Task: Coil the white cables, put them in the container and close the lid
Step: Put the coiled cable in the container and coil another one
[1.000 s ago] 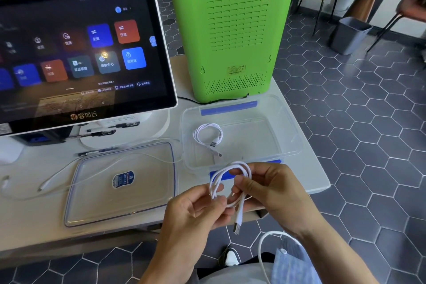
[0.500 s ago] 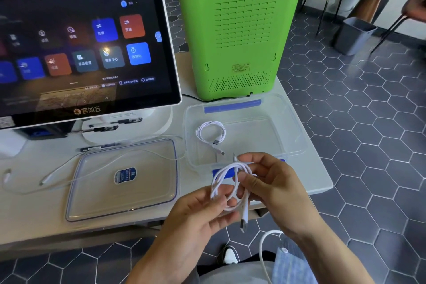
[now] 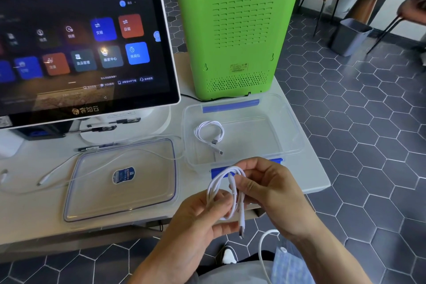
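Low in the frame's centre, both hands, left hand (image 3: pixel 202 212) and right hand (image 3: pixel 265 189), pinch the thin white coiled cable (image 3: pixel 227 193); best tuck its dangling plug through the loops before lowering it into the clear plastic container (image 3: pixel 290 122) above

A person seen from above with two bare forearms and no sleeves showing, left hand (image 3: pixel 202 217) and right hand (image 3: pixel 269 193) without rings or a watch, wearing a grey garment (image 3: pixel 230 272) over the lap and a dark shoe with a white toe (image 3: pixel 229 256).
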